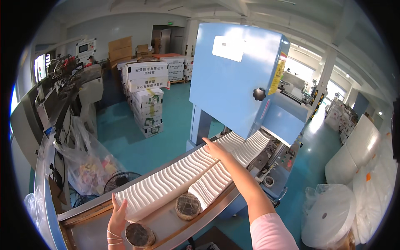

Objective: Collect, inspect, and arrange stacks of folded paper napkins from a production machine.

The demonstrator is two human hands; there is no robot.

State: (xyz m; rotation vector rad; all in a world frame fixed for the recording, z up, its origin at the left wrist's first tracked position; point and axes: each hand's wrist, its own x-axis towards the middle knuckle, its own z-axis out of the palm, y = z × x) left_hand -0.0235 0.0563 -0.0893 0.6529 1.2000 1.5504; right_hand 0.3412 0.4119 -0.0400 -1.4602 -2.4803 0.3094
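Note:
A long row of white stacks with wavy tops [166, 179] lies along a metal trough leading to a blue machine [233, 79]. Beside it runs a shorter second white row [212, 183]. My left hand [118, 214] rests against the near end of the long row, thumb and forefinger apart. My right hand [214, 149] lies across the top of the same row farther up, fingers stretched toward its left edge; some fingertips are hidden. One dark round block [188, 207] sits against the shorter row's near end. Another dark round block [140, 235] stands beside my left hand.
Wooden strips line the trough's edge [83, 214]. A black fan [121, 181] and a clear plastic bag of scraps [89, 166] stand to the left. Stacked cartons [146, 104] are beyond. Wrapped white rolls [329, 216] stand at right. A person [91, 61] is far left.

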